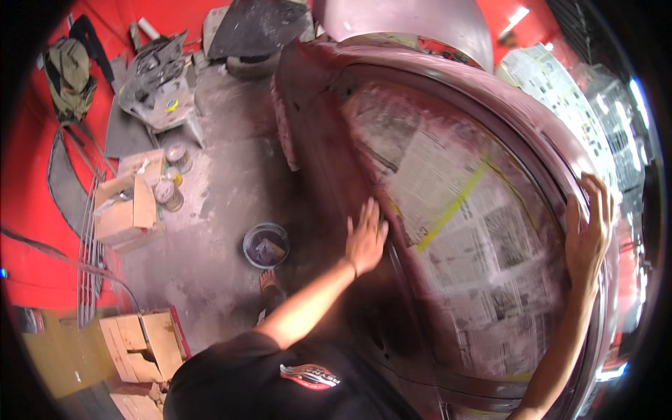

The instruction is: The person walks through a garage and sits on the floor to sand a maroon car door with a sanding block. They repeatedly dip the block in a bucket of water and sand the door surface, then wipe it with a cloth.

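A car body (318,133) in dull reddish-purple primer fills the right half of the view. Newspaper (455,203) masks its wide opening, with a strip of yellow tape (451,208) across it. My left hand (367,236) lies flat on the near edge of that opening, fingers stretched out. On the opposite side, my right hand (590,227) rests on the curved frame (539,150), its fingers and thumb apart. Neither hand shows a tool, though both palms are hidden.
A round bucket (266,246) with dark contents stands on the floor by my bare foot (267,280). Left of it are cardboard boxes (126,210), several cans (169,195) and a cluttered stand (157,91). A backpack (70,73) hangs on the red wall.
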Demonstrator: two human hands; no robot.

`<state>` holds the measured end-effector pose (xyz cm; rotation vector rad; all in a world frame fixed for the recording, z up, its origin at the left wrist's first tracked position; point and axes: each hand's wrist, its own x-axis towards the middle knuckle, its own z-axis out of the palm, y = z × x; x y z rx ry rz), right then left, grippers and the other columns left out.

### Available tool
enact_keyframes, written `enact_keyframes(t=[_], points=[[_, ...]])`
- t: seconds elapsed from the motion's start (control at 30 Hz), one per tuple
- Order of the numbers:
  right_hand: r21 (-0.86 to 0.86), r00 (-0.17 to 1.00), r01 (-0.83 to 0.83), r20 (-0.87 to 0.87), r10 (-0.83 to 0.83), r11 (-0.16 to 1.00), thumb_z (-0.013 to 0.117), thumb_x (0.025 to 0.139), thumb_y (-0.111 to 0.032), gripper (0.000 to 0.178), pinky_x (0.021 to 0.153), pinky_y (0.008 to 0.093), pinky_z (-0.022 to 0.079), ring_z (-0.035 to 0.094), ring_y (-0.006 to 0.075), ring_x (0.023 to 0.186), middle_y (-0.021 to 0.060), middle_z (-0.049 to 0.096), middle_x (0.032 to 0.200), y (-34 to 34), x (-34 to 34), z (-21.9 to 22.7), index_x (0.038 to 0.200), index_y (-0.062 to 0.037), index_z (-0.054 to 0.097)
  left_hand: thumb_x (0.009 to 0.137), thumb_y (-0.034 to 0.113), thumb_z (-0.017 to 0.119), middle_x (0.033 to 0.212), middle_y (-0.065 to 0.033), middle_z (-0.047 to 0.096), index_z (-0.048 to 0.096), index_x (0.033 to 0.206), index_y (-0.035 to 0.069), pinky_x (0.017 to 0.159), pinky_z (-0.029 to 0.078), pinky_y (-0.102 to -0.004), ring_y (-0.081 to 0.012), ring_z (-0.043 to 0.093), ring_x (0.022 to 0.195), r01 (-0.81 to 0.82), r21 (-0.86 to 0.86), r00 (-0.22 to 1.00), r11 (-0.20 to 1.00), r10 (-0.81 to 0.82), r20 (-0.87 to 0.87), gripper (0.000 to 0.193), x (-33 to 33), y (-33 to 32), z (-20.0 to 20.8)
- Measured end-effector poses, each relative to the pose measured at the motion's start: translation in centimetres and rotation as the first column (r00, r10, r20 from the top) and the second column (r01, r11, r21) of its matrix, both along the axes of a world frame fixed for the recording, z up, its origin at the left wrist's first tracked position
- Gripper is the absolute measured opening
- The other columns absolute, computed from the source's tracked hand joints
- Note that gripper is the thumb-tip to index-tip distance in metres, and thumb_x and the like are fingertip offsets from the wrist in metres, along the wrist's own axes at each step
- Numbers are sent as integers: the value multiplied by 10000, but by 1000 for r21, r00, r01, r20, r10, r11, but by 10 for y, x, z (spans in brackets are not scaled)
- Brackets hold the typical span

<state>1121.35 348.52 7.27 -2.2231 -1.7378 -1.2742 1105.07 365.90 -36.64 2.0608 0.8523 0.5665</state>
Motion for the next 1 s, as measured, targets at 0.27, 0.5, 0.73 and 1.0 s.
enact_keyframes(t=[0.27, 0.5, 0.73, 1.0], points=[[-286, 994, 105, 44, -97, 952, 658, 1015, -133, 323, 1081, 506, 456, 582, 409, 1259, 191, 615, 1355, 89, 38, -22, 1322, -37, 632, 1140, 425, 337, 1746, -239, 235, 295, 1646, -42, 1285, 223, -627, -416, 221, 1618, -158, 57, 987, 986, 159, -21, 690, 45, 149, -12], [-247, 963, 263, 7, -270, 932, 654, 1023, -145, 337, 1106, 536, 436, 567, 411, 1290, 193, 595, 1395, 80, 52, -41, 1340, -39, 612, 1140, 420, 359, 1790, -162, 145, 198, 1689, 7, 1294, 144, -655, -349, 170, 1647, -52, -54, 997, 997, 50, -53, 706, 32, 153, -5], [-274, 975, 223, 75, -211, 935, 631, 1035, -117, 322, 1093, 529, 453, 572, 425, 1294, 215, 591, 1384, 83, 55, -37, 1333, 0, 605, 1146, 468, 242, 1789, -148, 154, 229, 1681, 11, 1299, 177, -644, -339, 181, 1643, -220, -58, 975, 974, 217, -57, 705, 89, 408, -24], [-310, 952, 306, 109, -286, 900, 619, 1049, -127, 348, 1108, 540, 457, 574, 440, 1312, 231, 592, 1408, 63, 56, -34, 1367, 11, 586, 1133, 402, 358, 1780, -167, 182, 244, 1683, 23, 1295, 149, -652, -364, 188, 1641, -119, -6, 993, 993, 119, 25, 678, 77, 326, -27]])
